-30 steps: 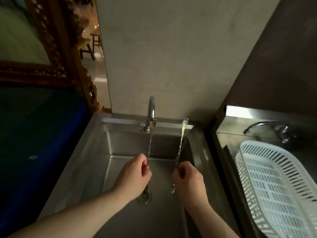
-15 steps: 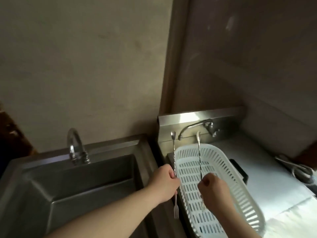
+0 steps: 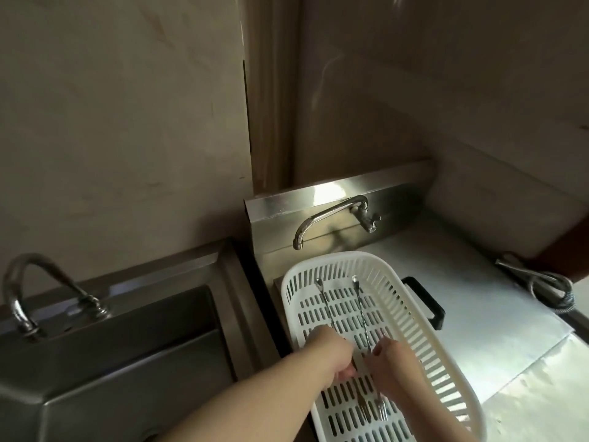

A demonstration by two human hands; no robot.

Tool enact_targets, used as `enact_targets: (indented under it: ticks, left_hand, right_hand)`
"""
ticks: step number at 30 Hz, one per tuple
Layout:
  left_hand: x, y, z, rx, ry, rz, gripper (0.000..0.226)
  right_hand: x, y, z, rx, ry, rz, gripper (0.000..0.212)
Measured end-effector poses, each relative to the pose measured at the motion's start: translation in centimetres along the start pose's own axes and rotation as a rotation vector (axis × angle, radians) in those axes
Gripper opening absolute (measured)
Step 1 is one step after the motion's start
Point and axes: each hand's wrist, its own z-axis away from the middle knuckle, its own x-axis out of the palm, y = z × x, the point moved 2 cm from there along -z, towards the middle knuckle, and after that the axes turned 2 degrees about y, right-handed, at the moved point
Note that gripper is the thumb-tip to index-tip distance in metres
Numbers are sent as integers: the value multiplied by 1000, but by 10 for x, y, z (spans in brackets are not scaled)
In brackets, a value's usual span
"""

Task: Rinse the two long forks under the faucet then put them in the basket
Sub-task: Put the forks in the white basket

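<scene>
A white slotted plastic basket (image 3: 411, 301) sits on the steel counter right of the sink. Two long thin metal forks lie lengthwise low inside it, tines toward me. The left fork (image 3: 325, 301) is pinched at mid-handle by my left hand (image 3: 331, 355). The right fork (image 3: 361, 311) runs beside it, and my right hand (image 3: 392, 365) holds it at mid-handle. Both forks' tines (image 3: 373, 409) show near the basket floor below my hands. Whether the forks touch the floor I cannot tell.
A deep steel sink (image 3: 127, 371) with a curved faucet (image 3: 28, 295) is at the left. A second wall faucet (image 3: 331, 218) hangs over the basket's far end. A black handle (image 3: 427, 301) sticks out by the basket; a coiled hose (image 3: 548, 288) lies far right.
My hands carried both forks from under the sink faucet rightward over the basket, then lowered them from upright to nearly flat inside it.
</scene>
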Motion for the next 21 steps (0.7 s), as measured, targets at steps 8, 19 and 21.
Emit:
enact_targets:
  ticks: [8, 19, 21]
  left_hand:
    - [15, 0, -7, -86, -47, 18, 22]
    - [13, -3, -8, -28, -43, -283, 40]
    - [12, -1, -6, -61, -81, -272, 44]
  right_hand:
    - [2, 3, -9, -1, 13, 83, 7]
    - [6, 18, -3, -22, -22, 135, 8]
    - [6, 19, -2, -39, -22, 126, 8]
